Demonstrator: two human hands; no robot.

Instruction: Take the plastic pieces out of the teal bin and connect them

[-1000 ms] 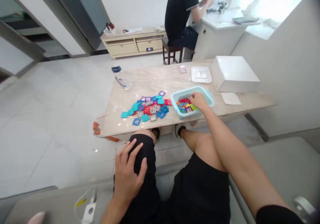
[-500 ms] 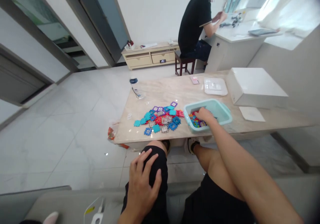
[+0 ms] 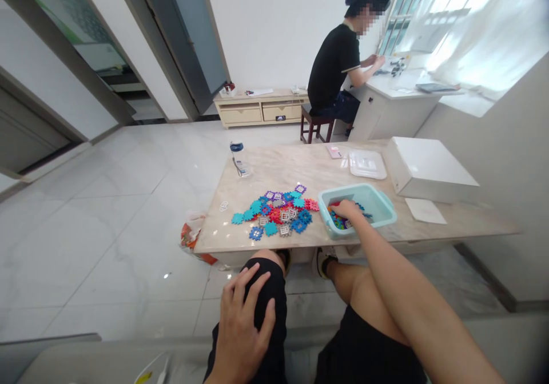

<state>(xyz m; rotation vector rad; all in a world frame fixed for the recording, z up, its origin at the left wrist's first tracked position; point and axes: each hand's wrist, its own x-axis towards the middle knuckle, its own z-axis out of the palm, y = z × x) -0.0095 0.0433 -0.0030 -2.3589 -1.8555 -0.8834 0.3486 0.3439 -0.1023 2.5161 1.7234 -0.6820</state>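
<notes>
My right hand reaches into the tub of bright toothed pieces

My right hand (image 3: pixel 346 208) is down inside the pale blue tub (image 3: pixel 378 204), over its left part, with the fingers bent in among the loose pieces (image 3: pixel 338 222). The fingertips are hidden, so I cannot tell whether they grip one. Those pieces lie under and just left of that hand; the tub's right part stretches away to the hand's right.

Farther left of the hand, just beside the tub, a heap of the same kind (image 3: pixel 278 212) spreads over the bench (image 3: pixel 274 164). The pieces look flat, with toothed edges, in turquoise, blue, red, purple and grey; several carry a white window-like grid. Inside the tub I make out red, blue, green and orange.

The tub's long axis runs left to right past my hand, along the bench. The heap is also longer sideways, its turquoise tip pointing away from my right hand and its pinkish-red end towards it. Single pieces face every way and show no clear long axis.

My left hand (image 3: pixel 246 315) rests palm down on my left knee, fingers spread. Beyond my right hand lies a clear lid (image 3: pixel 366 164).
</notes>
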